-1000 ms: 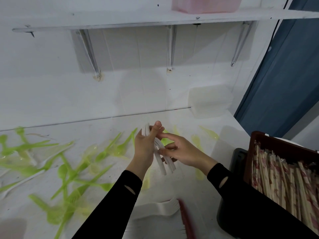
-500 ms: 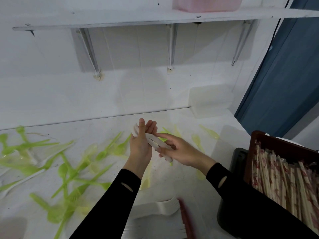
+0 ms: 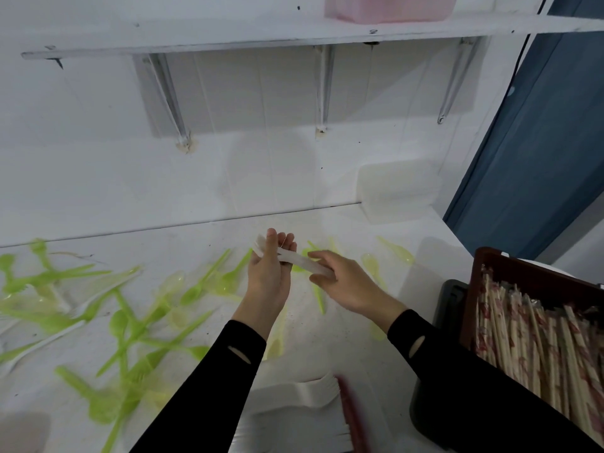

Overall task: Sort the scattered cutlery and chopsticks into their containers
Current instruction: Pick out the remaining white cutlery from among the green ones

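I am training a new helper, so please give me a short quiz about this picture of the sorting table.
1. True or false: the left hand and the right hand both hold the white cutlery.
2. The wrapped chopsticks lie in: A) a pink tub, B) a brown box, C) a clear bag.
3. Fill in: the loose cutlery on the table, at the person's left, is mostly ____ in colour.

Key: 1 true; 2 B; 3 green.
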A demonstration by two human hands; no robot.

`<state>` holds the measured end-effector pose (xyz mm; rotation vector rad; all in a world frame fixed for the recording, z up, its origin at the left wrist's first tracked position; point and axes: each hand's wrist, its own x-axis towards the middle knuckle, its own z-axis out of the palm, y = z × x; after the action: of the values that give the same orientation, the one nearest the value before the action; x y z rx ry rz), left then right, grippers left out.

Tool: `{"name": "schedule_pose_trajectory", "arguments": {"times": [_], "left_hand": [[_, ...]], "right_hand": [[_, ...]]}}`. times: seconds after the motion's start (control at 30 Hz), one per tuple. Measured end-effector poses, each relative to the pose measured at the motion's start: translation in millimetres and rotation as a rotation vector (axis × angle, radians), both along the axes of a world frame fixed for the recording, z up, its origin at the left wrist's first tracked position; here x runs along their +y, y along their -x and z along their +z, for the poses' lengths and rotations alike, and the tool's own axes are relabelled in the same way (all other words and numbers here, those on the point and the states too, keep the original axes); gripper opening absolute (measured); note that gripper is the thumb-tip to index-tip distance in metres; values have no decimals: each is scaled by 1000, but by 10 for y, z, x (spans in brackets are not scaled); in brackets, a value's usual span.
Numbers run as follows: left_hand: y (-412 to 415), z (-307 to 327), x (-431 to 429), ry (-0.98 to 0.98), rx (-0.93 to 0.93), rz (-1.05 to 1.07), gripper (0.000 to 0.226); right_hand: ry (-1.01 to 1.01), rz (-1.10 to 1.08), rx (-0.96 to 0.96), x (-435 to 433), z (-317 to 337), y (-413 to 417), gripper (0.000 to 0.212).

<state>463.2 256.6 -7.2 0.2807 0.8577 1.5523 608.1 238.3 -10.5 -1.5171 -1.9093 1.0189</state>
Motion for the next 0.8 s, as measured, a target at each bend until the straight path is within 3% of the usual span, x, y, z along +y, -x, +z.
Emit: {"name": "schedule_pose_trajectory", "arguments": {"times": [0.17,0.4,0.57,0.8], "left_hand": [[3,35,-45,-63,11,-161,21],[13,-5,-40,-94,43,-172,27],[-64,-5,-135,-153,283,-288,33],[53,154,-269,-227,276,-327,34]], "right_hand": [[24,-81,162,38,42,-84,42],[7,-107,167,47,13,-83,33],[28,-100,239,39,83,-111,23],[70,-12,362,17,94,-130,30]]}}
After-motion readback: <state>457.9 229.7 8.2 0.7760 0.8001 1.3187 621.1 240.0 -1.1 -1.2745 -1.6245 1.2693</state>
